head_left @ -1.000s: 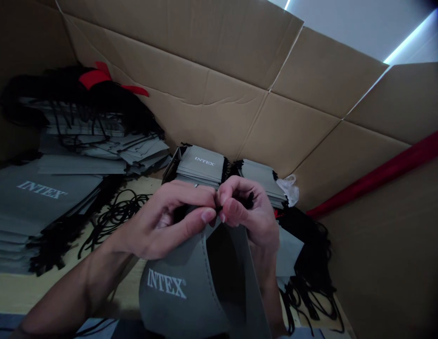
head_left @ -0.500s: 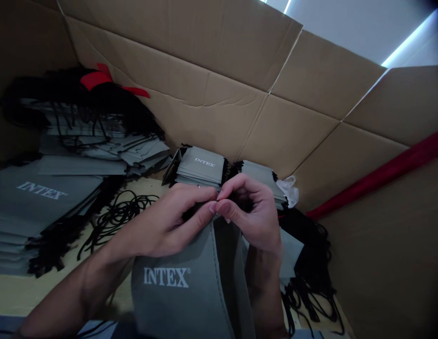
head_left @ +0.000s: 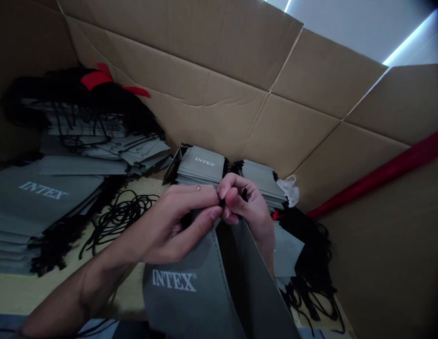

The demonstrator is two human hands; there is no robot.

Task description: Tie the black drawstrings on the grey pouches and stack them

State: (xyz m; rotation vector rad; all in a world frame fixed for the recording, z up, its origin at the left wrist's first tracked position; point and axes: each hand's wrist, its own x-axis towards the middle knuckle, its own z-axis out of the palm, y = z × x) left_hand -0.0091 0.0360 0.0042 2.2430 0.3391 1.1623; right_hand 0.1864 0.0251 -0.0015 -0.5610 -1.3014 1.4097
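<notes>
A grey pouch (head_left: 190, 310) printed "INTEX" hangs below my hands in front of me, its side gaping open to a dark inside. My left hand (head_left: 179, 223) is closed, thumb and forefinger pinched together at the pouch's top. Meeting it fingertip to fingertip, my right hand (head_left: 250, 209) is also closed in a pinch. A short piece of black cord (head_left: 222, 203) shows between the fingertips, and a black end pokes up beside my right thumb. The fingers hide most of the cord and the pouch's top edge.
Stacked grey pouches (head_left: 42, 193) lie at left, with a heap of black cords (head_left: 77, 87) and red strips behind. Two smaller stacks (head_left: 201, 162) stand against the cardboard wall (head_left: 176, 61). Loose black cord (head_left: 120, 212) lies on the table; more cords (head_left: 306, 254) sit at right.
My right hand has turned and its fingers have curled, so black cord now shows at the fingertips. The pouch has shifted slightly right and its opening has widened.
</notes>
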